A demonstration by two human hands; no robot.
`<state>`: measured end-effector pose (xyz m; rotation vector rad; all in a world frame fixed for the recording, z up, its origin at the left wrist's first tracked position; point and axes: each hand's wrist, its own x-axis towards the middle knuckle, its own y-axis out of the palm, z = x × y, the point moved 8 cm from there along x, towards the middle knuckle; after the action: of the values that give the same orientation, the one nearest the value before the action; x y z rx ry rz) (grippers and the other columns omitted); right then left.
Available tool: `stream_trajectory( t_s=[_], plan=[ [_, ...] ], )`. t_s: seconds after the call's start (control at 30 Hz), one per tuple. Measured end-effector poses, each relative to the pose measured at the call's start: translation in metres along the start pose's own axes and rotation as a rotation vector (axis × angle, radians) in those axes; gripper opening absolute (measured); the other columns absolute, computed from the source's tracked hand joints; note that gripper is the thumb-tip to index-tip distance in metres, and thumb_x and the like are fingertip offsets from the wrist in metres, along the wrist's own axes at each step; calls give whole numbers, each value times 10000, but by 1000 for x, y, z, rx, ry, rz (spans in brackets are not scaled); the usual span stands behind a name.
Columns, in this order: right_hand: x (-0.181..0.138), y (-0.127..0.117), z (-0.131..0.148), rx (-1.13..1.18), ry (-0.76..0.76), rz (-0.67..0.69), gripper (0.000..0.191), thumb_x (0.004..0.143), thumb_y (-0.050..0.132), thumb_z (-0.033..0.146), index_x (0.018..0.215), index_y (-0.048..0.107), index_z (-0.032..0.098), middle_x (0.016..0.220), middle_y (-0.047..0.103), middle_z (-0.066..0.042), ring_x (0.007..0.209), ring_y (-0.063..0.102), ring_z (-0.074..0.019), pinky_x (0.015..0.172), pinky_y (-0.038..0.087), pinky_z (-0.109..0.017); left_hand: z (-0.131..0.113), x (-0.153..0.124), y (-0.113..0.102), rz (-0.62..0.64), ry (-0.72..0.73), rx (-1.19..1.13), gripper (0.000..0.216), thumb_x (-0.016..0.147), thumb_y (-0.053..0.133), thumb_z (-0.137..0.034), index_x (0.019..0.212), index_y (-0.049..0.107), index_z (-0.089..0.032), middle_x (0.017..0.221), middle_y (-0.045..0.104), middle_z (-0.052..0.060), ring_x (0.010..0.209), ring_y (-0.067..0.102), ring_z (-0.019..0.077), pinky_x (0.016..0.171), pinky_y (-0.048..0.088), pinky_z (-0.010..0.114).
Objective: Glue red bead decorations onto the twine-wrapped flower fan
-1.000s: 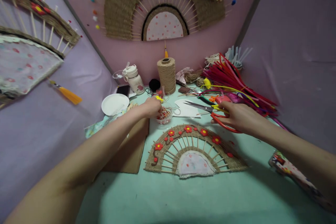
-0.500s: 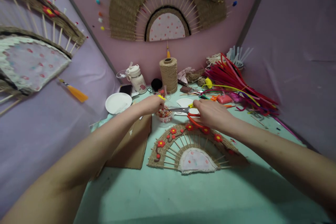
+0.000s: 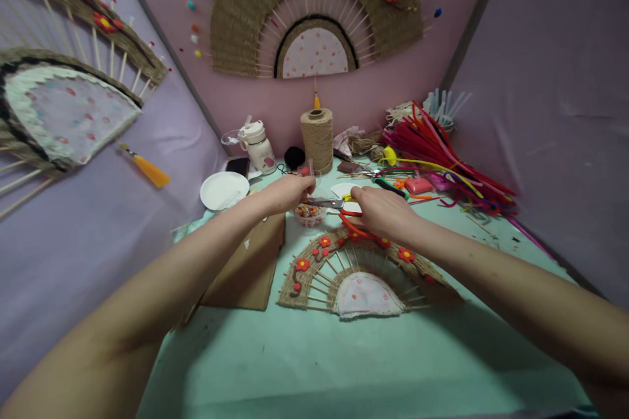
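Note:
My right hand (image 3: 386, 211) is closed around the handles of orange-handled scissors (image 3: 326, 203), whose blades point left. A bit of yellow (image 3: 348, 197) shows beside that hand's fingers. My left hand (image 3: 293, 192) is pinched at the blade tips; whatever it holds is too small or hidden to make out. Just under the blades stands a clear bowl of red and orange beads (image 3: 310, 215). Nearer to me, a woven twine fan (image 3: 314, 255) with red flowers and a pale half-round centre lies flat, partly beneath my right forearm.
Brown cardboard (image 3: 246, 278) lies under my left forearm. Behind it are a white plate (image 3: 225, 191) and a white bottle (image 3: 257, 146). A twine spool (image 3: 317, 141) stands at the back, with red pipe cleaners (image 3: 432, 150) heaped right. Larger fans (image 3: 240, 26) hang on the walls.
The scissors and my right hand have shifted left, bringing the blades up to my left fingers. The yellow bit seen by my left fingers no longer shows. The view has tilted slightly.

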<state>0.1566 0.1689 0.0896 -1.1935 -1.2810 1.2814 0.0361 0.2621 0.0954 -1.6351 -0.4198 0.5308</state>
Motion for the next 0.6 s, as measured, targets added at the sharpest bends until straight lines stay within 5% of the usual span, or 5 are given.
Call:
stream_trajectory(
  t_s=[0.6],
  plan=[
    [-3, 0, -12, -45, 59, 33, 338, 890, 515, 451, 1046, 567, 156, 924, 698, -159, 864, 674, -285, 594, 386, -287, 18, 1, 4, -46, -99, 3, 172, 781, 479, -157, 904, 597, -182, 814, 637, 50, 716, 543, 181, 628, 357, 269]
  ],
)
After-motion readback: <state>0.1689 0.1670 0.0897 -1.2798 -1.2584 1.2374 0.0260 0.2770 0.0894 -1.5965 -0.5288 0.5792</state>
